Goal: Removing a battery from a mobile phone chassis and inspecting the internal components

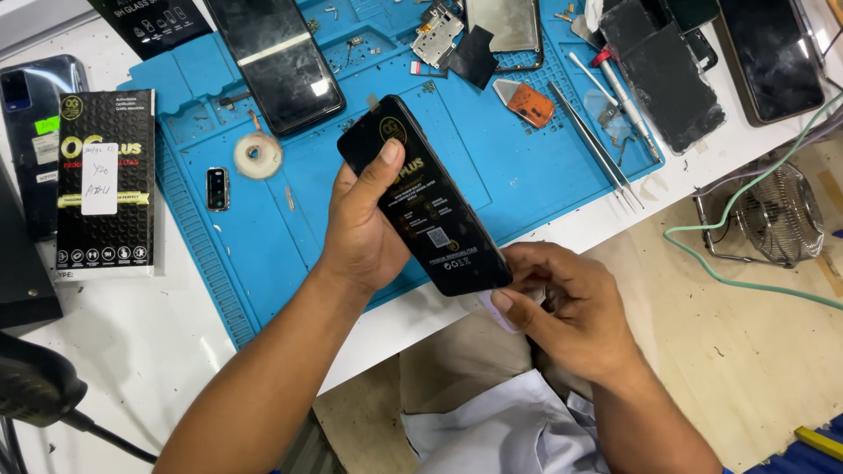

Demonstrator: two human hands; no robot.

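Hands meet above the blue mat point(492, 167): left hand point(364, 228) grips black packet point(426, 197), right hand point(562, 303) pinches its lower end.

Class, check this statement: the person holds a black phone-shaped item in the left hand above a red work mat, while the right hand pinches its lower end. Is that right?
Not quite: the work mat is blue, not red, as the head view shows. The rest stands: the left hand holds the black phone-shaped item above it, while the right hand pinches its lower end.
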